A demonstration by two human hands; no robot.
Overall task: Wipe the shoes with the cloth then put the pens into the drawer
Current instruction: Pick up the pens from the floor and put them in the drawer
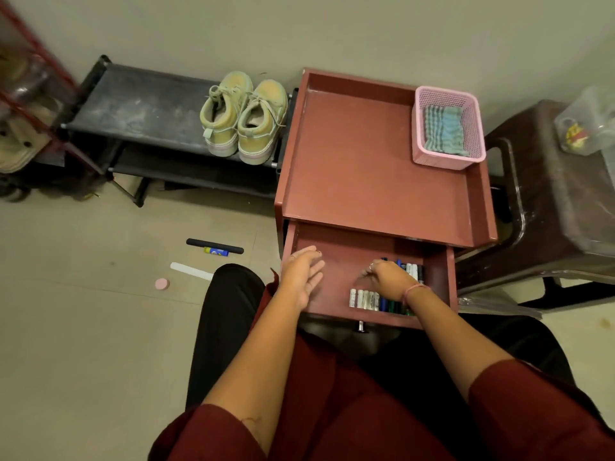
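Right hand [387, 280] curled over pens [364, 299] in open drawer [339, 257], apparently straightening them. Left hand [303, 277] released, hovering alongside, holding nothing.

Both forearms reach forward, bare. Left hand [304, 274] flat, fingers straight and spread, palm turned inward. Right hand [387, 279] palm down, fingers curled, band on wrist.

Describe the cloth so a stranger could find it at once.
Start at the red-brown cabinet beside the shoe rack. On its top, in the far right corner, stands a pink plastic basket. The cloth lies folded inside it, blue-green and ribbed, the only fabric on the cabinet.
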